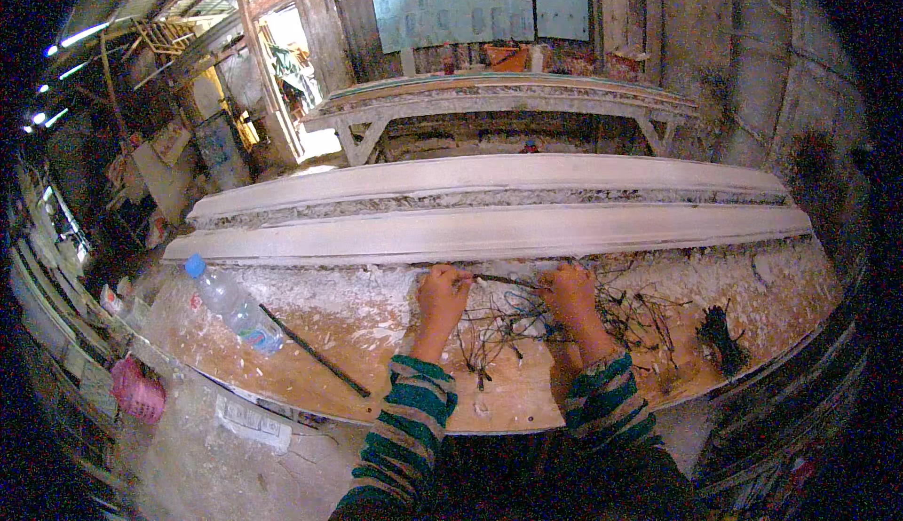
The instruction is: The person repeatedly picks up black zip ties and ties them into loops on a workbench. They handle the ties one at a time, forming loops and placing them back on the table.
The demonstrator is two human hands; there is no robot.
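Note:
My left hand point(442, 300) and my right hand point(571, 295) are both closed on a thin dark strand point(508, 281), stretched nearly level between them. Whether it is wire, twig or fibre I cannot tell. Beneath and beside my right hand spreads a loose tangle of similar dark strands point(649, 319) on the wooden worktop point(527, 399). A thicker bunch of dark strands point(722, 340) lies farther right. Left of my left hand, a straight dark rod point(315, 352) rests slantwise, its upper end near a clear plastic bottle with a blue cap point(233, 305), which lies on its side.
Two long white moulded strips point(489, 229) span the worktop just beyond my hands. White powder and flakes coat the wood. Farther back stands a long bench point(508, 102) with an orange container point(508, 56) on it. A pink basket point(138, 390) is at the lower left.

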